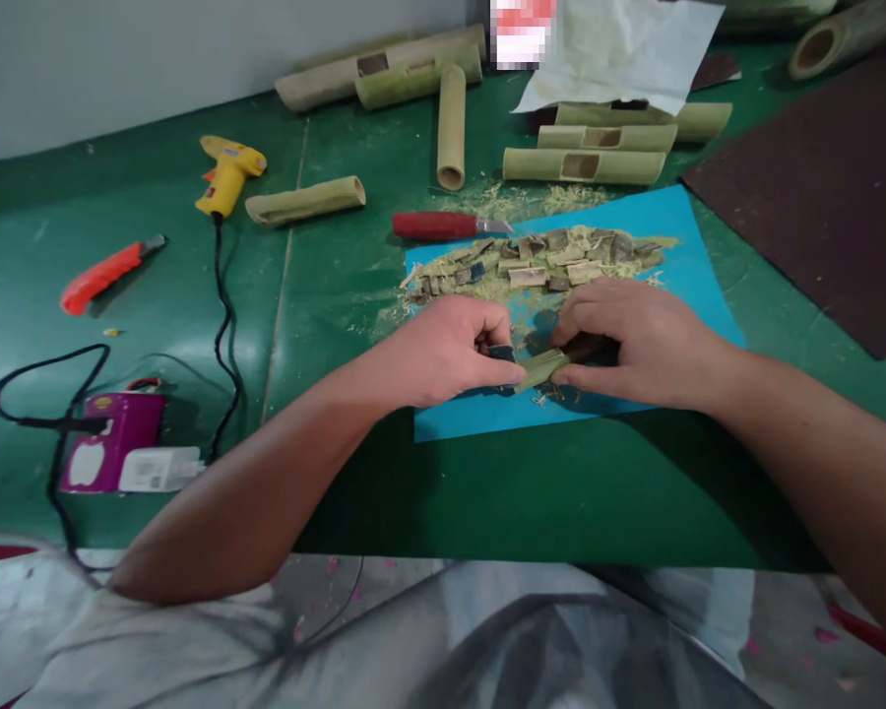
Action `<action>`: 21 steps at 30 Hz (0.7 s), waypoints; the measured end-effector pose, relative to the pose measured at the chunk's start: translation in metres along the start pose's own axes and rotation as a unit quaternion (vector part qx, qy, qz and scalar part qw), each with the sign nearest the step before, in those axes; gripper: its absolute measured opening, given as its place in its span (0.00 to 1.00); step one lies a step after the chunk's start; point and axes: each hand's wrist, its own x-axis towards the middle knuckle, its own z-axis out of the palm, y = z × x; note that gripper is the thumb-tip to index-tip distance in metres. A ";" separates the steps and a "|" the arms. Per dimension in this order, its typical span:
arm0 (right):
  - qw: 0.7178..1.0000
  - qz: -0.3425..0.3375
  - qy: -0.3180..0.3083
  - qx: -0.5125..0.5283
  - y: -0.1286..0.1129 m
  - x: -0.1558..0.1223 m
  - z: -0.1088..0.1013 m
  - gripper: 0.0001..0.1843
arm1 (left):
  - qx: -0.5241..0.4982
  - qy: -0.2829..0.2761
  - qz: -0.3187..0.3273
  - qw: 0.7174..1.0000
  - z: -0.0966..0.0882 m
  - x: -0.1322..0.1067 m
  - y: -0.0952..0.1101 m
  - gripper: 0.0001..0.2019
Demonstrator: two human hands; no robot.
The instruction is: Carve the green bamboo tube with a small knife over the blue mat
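Note:
My left hand [450, 350] and my right hand [639, 340] meet over a blue sheet [679, 246] on the green table. Between them lies a short green bamboo piece [540, 369], gripped by both. The left hand's fingers also pinch a small dark object [500, 353], which I cannot make out. Beyond the hands, a heap of cut bamboo chips and shavings [538, 261] lies on the blue sheet.
A red-handled knife [447, 225] lies at the sheet's far edge. Several bamboo tubes [583, 162] lie at the back, some with cut windows. To the left are a yellow glue gun [225, 174], an orange cutter [103, 276] and a purple power strip [114, 438]. A dark brown sheet [827, 197] lies to the right.

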 end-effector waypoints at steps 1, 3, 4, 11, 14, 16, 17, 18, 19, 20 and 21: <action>1.000 0.000 0.001 -0.001 0.000 0.000 0.000 0.13 | -0.013 0.018 -0.001 1.000 0.002 0.000 -0.001 0.11; 1.000 0.001 0.001 -0.002 0.001 0.000 0.000 0.12 | -0.035 0.050 -0.003 0.998 0.006 0.001 0.000 0.11; 1.000 0.001 0.000 -0.002 0.001 0.000 0.000 0.12 | -0.037 0.054 -0.004 0.998 0.006 0.001 0.001 0.11; 1.000 0.003 0.000 0.003 -0.001 0.001 0.000 0.13 | 0.009 -0.010 -0.013 1.000 -0.002 0.000 0.004 0.11; 1.000 0.004 -0.001 0.002 -0.001 0.001 0.001 0.13 | -0.025 0.046 -0.009 0.999 0.006 0.001 0.002 0.11; 1.000 0.008 -0.002 0.001 -0.001 0.001 0.000 0.13 | -0.024 0.050 -0.006 0.998 0.007 0.002 0.001 0.11; 1.000 0.010 -0.003 0.002 -0.001 0.001 0.000 0.13 | -0.014 0.036 -0.005 0.999 0.005 0.002 0.001 0.11; 1.000 0.010 -0.003 0.003 -0.001 0.001 0.000 0.13 | -0.001 0.016 -0.006 1.000 0.002 0.002 0.001 0.12; 1.000 0.008 -0.003 0.004 -0.001 0.001 0.000 0.13 | 0.011 -0.003 -0.008 1.000 -0.001 0.003 0.001 0.12; 1.000 0.006 -0.002 0.005 0.000 0.001 0.000 0.13 | 0.019 -0.015 -0.010 1.000 -0.004 0.003 0.000 0.13; 1.000 0.005 -0.002 0.006 0.000 0.001 0.000 0.13 | 0.022 -0.019 -0.012 1.000 -0.006 0.004 0.000 0.13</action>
